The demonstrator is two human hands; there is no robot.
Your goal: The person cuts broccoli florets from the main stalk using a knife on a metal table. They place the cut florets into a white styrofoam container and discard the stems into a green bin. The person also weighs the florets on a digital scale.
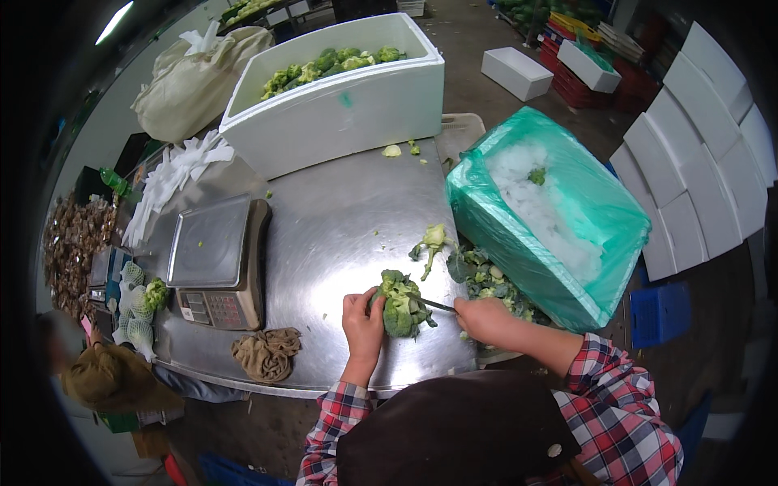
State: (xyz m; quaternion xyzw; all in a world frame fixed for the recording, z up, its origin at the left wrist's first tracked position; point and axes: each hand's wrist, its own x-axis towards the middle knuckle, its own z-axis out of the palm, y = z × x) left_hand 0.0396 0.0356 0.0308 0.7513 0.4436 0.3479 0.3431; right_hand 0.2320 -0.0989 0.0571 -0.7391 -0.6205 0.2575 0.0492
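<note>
My left hand point(364, 328) grips the left side of a broccoli head point(398, 313) over the stainless steel table point(322, 231). In my right hand point(483, 319) is a knife point(434, 304), its blade against the stem side of the broccoli. A cut broccoli stalk with leaves point(434, 240) lies just beyond. Leafy trimmings point(495, 285) are heaped past the table's right edge, below a foam box lined with green plastic point(510, 243); crushed ice point(529, 182) and a small broccoli piece point(537, 176) lie inside it.
A large foam box point(340, 115) of broccoli stands at the table's far end. To the left are a digital scale point(213, 255), a crumpled brown cloth point(267, 354) and net-wrapped produce point(135, 310). Another person point(115, 376) is at the far left. White foam boxes point(693, 158) are stacked at right.
</note>
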